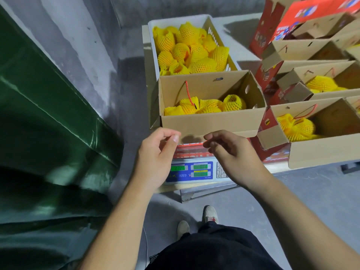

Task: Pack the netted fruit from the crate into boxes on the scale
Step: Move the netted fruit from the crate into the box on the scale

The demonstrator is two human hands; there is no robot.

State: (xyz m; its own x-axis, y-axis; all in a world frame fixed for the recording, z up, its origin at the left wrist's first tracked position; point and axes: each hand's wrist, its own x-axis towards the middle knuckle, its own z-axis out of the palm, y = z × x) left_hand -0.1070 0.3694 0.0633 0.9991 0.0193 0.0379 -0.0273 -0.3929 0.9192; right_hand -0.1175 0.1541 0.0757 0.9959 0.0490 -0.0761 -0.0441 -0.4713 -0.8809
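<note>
Grey concrete floor (303, 193) and a pale, stained wall (81, 41) frame the packing spot, with a dark green tarp (44, 123) filling the left side. On the scale (196, 171), whose green digits are too blurred to read, stands an open cardboard box (212, 121) holding several pieces of netted fruit (206, 107) in yellow foam sleeves that cover only its bottom; a red cord handle (189, 93) hangs down its far wall. Directly behind it, touching its far edge, sits the white crate (171, 21), heaped with more yellow-netted fruit (191, 49).

To the right, just beside the box on the scale, other open boxes (321, 147) stand in a row running farther away, at least two of them partly filled with the same fruit, and red printed cartons (303, 14) are stacked at the far right.

At the near edge of the box on the scale, the left hand (155, 154) and the right hand (231, 152) hover close together, fingers loosely curled and holding nothing that can be seen; the right fingertips (209, 138) lie close to the box's near flap, contact uncertain. Between the tarp and the scale a strip of bare floor runs along the wall. The person's two shoes (209, 214) stand on the floor just near of the scale.
</note>
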